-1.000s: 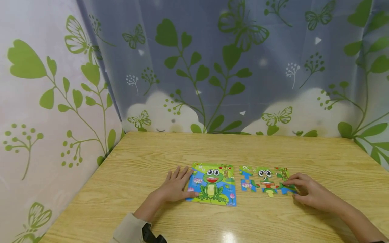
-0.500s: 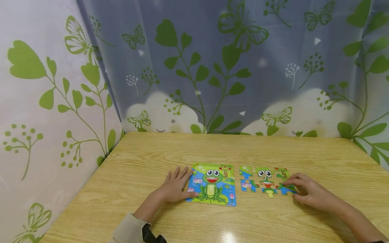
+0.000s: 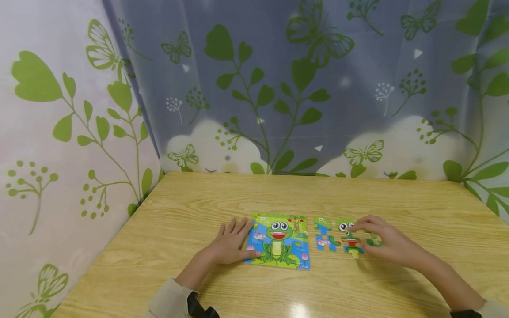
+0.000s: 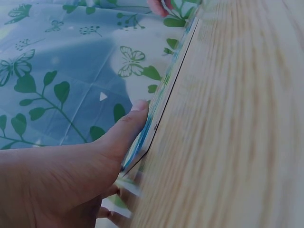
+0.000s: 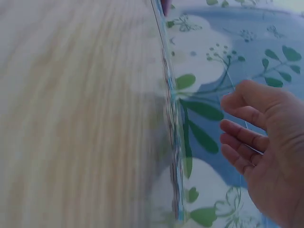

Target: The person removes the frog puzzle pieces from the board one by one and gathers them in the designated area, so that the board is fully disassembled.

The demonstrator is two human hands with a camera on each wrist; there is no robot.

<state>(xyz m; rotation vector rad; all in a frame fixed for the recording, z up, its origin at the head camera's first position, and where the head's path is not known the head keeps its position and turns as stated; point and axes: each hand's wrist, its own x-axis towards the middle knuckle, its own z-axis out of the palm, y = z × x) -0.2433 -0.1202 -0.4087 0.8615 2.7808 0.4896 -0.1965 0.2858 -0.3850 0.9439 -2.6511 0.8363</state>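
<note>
My left hand (image 3: 228, 247) lies at the left edge of a square frog picture puzzle (image 3: 296, 256), its fingers spread and the thumb on the lower left part. In the left wrist view, the thumb (image 4: 128, 126) presses on the board's edge. To the right lie jigsaw pieces of the same frog: a left group (image 3: 325, 242) with a pink flower and a middle group (image 3: 353, 250) with mouth and belly. Over the right-hand pieces hovers my right hand (image 3: 391, 245), partly hiding them. The right wrist view shows its fingers (image 5: 242, 137) loosely bent, holding nothing, raised off the pieces.
Everything lies on a wooden table (image 3: 222, 194) with a light grain. A blue patterned curtain (image 3: 254, 88) with leaves and butterflies stands behind the table's back edge, and a pale patterned sheet (image 3: 63, 176) hangs along the left.
My right hand has let go of the right-hand pieces, risen and shifted left toward the middle ones. My left hand has stayed in place on the frog puzzle.
</note>
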